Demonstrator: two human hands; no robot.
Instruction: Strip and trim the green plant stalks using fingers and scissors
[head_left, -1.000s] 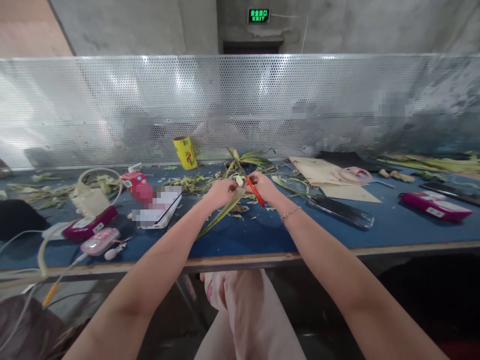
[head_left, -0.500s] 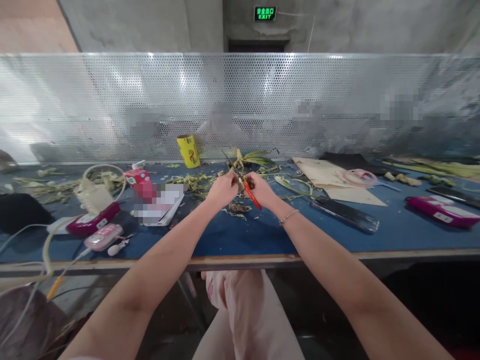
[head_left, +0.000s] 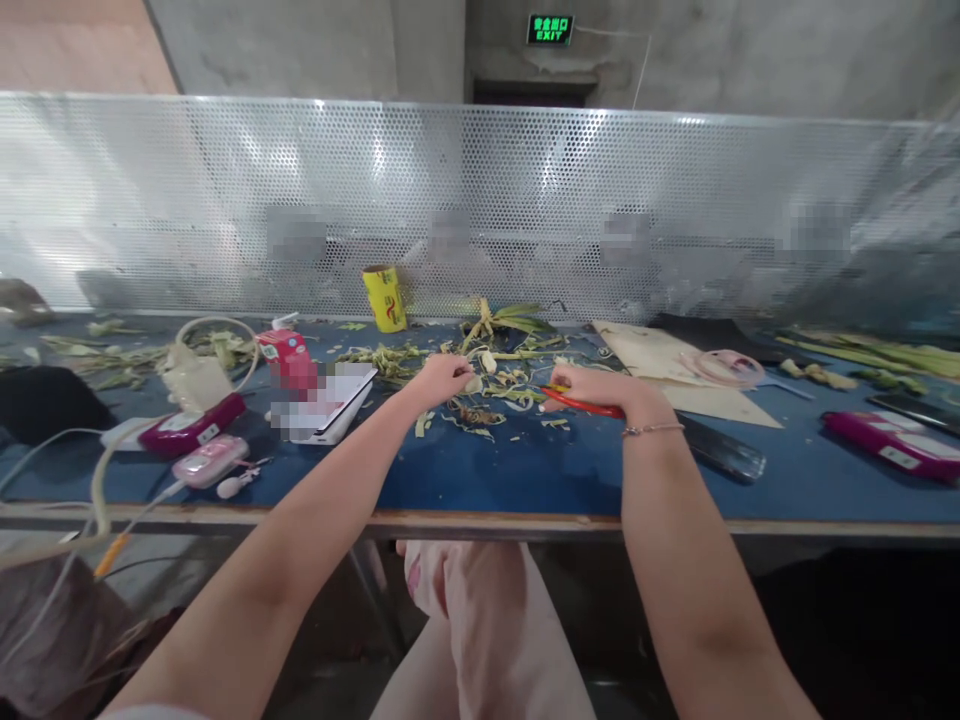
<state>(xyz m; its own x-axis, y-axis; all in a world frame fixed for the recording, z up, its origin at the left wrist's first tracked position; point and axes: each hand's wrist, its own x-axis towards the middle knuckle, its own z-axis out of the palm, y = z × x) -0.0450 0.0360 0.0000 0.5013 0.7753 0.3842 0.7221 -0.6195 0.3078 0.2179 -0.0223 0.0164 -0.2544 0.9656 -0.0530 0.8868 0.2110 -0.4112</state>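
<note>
My left hand (head_left: 444, 380) is just above the trimmings at the middle of the table, thumb and fingers pinched together. A small pale plant piece (head_left: 473, 383) shows at its fingertips. To the right, my right hand (head_left: 589, 387) is bent inward and closed around red-handled scissors (head_left: 592, 406); their blades are hard to make out. Between and beyond both hands lie pale plant pieces (head_left: 489, 361) and a bundle of green stalks (head_left: 517, 318). Dry brown scraps (head_left: 477, 414) lie nearer to me.
On the left are a yellow can-like tube (head_left: 385, 299), a pink carton (head_left: 287, 358), a white tablet-like stack (head_left: 337, 405) and a pink device with cables (head_left: 211, 462). At right lie cardboard (head_left: 637, 365), a dark phone (head_left: 724, 450) and a magenta case (head_left: 892, 447). A perforated metal screen (head_left: 525, 200) stands behind.
My hands, together at the scissors before, are now apart. The right hand has moved right with the scissors, turning them from upright-slanted to nearly level. The view has shifted slightly.
</note>
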